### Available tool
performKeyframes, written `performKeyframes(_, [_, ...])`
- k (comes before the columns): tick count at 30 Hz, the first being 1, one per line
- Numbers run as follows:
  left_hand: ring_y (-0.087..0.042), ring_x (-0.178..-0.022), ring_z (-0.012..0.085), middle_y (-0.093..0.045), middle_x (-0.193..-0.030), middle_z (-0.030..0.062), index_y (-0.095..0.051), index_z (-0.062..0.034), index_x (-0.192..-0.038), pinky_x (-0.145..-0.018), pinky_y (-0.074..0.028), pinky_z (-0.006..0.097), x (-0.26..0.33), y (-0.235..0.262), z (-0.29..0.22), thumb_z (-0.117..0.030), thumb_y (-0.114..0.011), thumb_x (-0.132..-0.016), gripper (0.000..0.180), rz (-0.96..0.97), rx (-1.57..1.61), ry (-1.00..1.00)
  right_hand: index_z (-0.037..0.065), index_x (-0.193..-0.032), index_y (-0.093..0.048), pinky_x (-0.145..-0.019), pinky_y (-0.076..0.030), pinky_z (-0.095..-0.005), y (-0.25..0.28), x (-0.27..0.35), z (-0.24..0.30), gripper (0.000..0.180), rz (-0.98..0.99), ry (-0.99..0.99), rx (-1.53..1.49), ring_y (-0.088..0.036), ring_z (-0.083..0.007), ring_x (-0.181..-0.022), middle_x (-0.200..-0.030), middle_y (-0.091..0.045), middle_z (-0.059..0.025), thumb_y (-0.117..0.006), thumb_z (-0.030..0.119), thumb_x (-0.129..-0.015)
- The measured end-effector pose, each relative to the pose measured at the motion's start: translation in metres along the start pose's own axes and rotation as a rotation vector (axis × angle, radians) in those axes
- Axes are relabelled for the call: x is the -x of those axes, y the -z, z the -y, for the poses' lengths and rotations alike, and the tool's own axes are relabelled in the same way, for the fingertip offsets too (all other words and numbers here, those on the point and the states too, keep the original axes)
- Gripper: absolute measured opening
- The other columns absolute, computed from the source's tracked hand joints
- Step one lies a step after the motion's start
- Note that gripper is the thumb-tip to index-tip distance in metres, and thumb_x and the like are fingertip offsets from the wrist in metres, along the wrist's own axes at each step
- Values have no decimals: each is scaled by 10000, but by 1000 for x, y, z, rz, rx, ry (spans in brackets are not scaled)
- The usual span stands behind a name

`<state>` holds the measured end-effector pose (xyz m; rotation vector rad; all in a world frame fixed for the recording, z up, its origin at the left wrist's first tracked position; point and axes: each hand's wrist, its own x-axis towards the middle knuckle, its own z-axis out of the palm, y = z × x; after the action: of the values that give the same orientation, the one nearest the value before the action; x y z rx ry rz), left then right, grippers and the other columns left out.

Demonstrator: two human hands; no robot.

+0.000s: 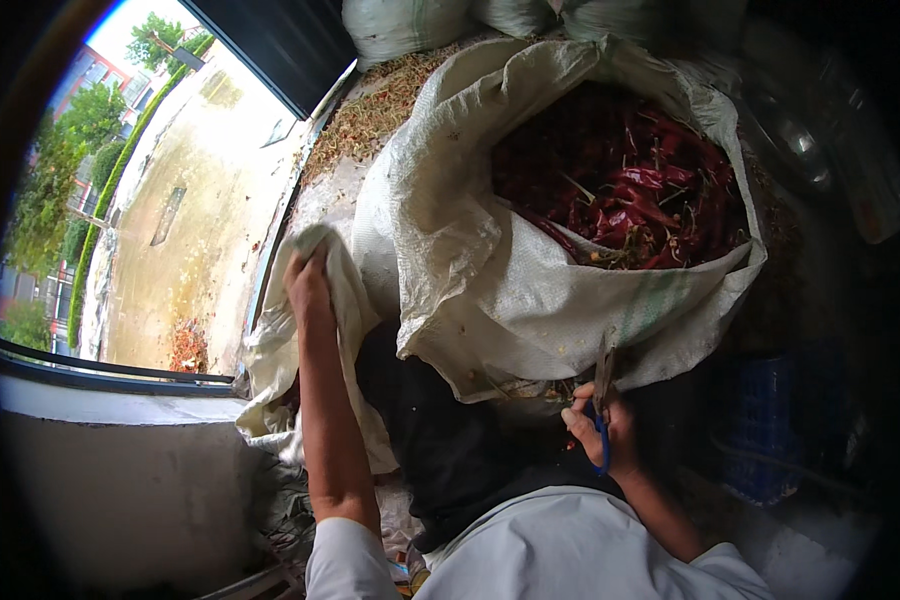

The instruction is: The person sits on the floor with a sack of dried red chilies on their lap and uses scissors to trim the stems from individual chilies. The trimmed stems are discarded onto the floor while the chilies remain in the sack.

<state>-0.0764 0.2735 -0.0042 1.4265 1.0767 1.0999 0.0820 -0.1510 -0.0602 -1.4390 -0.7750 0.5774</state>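
In front of me a large white woven sack [530, 290] stands with its mouth rolled back, holding many dried red chillies [650, 195] with pale stems. My right hand [615, 435] is closed around scissors [601, 425] with blue handles, blades pointing up beside the sack's near side. To the left, my left hand [310, 285] grips the upper edge of a smaller white sack [355, 340]. The cloth hides some of its fingertips, and what that sack holds is mostly hidden from view.
Chilli stem scraps [370, 120] cover the floor behind the large sack. More full white sacks [410, 25] stand at the back. An open doorway [220, 200] lies at left, above a low wall [120, 480]. A blue plastic crate [760, 430] stands at right in shadow.
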Motion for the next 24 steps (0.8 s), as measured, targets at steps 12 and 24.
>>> performKeyframes(12, [-545, -1190, 402, -522, -1329, 242, -453, -70, -1406, -984, -436, 425, 84, 100, 131, -480, -463, -984, 589, 99, -820, 114, 43, -1035, -554, -565, -444, -225, -5, -2, 7, 236, 30, -79, -49, -520, -60, -595, -688, -566, 5, -719, 53, -866])
performKeyframes(24, [-681, -885, 385, -701, -928, 213, -693, -8, -1020, -820, -525, 426, 228, 162, 209, -95, -626, -813, 234, 150, -1019, 63, 55, -1025, -614, -601, -497, -272, -11, 1, 4, 271, 71, -113, 61, -580, -98, -645, -724, -606, -14, -777, 82, -810])
